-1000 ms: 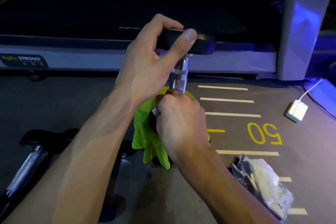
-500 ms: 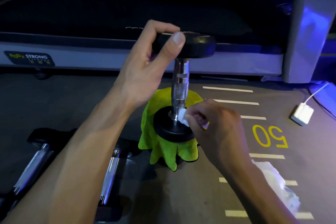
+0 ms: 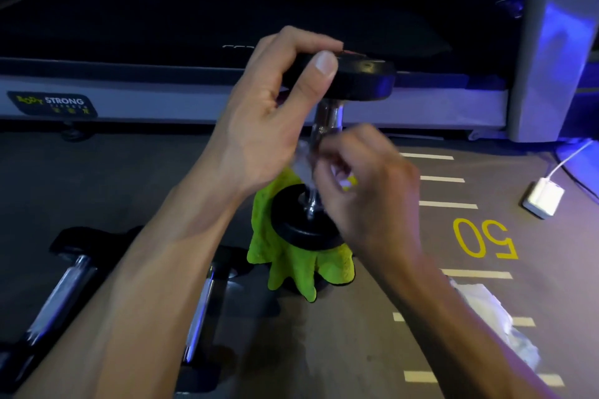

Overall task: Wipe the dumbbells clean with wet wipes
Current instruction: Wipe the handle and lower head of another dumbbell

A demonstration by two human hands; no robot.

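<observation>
Left hand [image 3: 259, 126] gripping top plate of upright dumbbell [image 3: 343, 78]; right hand [image 3: 366, 185] pinching wet wipe [image 3: 303, 168] against handle below. Green cloth [image 3: 291, 266] lying underneath. Two dumbbells [image 3: 64, 288] lying left of grip; wipe packet [image 3: 492, 314] lying right.

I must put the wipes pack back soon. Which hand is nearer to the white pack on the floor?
Right. The right hand wipes the dumbbell handle, above the pack; the left hand grips the top weight, farther away.
</observation>
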